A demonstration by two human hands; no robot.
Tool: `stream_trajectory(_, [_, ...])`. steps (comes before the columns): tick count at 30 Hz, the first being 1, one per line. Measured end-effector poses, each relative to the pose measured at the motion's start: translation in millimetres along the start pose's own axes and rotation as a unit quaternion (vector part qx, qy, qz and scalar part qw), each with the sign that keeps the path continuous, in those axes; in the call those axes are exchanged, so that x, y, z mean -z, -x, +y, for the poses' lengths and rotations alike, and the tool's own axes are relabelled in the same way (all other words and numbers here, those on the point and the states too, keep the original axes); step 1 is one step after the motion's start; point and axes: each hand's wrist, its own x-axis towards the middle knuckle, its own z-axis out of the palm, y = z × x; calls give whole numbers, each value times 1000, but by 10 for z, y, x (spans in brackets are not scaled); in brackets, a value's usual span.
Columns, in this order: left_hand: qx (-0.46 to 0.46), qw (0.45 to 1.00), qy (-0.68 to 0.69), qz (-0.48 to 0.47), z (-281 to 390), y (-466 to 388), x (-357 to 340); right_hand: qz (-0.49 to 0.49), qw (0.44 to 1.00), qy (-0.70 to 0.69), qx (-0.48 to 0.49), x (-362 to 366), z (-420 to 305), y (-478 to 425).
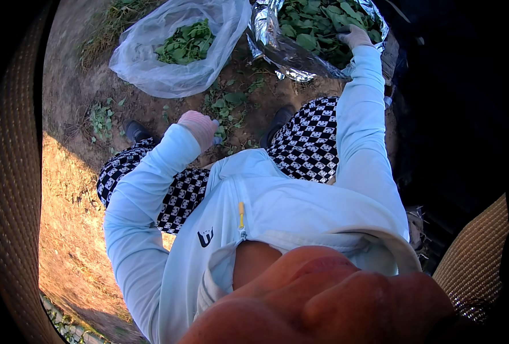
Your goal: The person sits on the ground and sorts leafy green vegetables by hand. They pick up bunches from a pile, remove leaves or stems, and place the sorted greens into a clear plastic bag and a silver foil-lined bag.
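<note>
My right hand (pixel 357 37), in a glove with dark fingertips, reaches into a silver foil-lined bag (pixel 268 32) at the top right. Its fingers touch the loose green leaves (pixel 308 41) that fill the bag; whether they grip any is unclear. My left hand (pixel 199 128), in a pinkish striped glove, hovers before my lap with its fingers curled away from view. I cannot see whether it holds anything. Beyond it a clear plastic bag (pixel 168 84) lies spread on the ground with a small heap of leafy green stems (pixel 186 42) inside.
Scattered leaves (pixel 226 103) litter the bare soil (pixel 185 107) between my dark shoes (pixel 136 131). Another small leaf cluster (pixel 101 119) lies to the left, with dry grass (pixel 101 36) at the upper left. A woven hat brim (pixel 11 172) frames the view; the right side is dark.
</note>
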Motion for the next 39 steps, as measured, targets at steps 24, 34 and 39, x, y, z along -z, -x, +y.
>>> stream_trajectory(24, [-2, 1000, 2, -18, -3, 12, 91, 251, 966, -12, -65, 354, -217, 94])
stream_trajectory(34, [5, 999, 9, 32, -67, 79, 110, 354, 898, -262, -27, 549, -470, 319])
stream_trajectory(39, [51, 989, 52, 132, -225, 246, 345, 158, 574, -778, 199, 441, -646, 341])
